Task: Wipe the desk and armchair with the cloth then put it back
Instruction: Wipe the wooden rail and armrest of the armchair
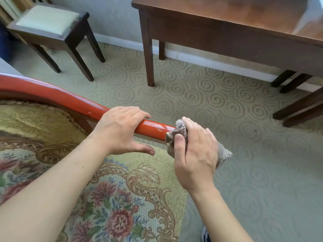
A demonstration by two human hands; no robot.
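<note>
The armchair has a glossy red-orange wooden arm that curves from the left edge toward the centre, above a floral tapestry seat. My left hand rests over the arm, fingers curled on its top and thumb spread below. My right hand holds a grey-brown knitted cloth pressed around the front end of the arm; a corner of the cloth sticks out behind the hand. The brown wooden desk stands at the upper right against the wall.
A dark stool with a pale cushion stands at the upper left. Dark wooden legs of other furniture show at the right under the desk. Green spiral-patterned carpet covers the floor between chair and desk. A shoe tip shows at the bottom.
</note>
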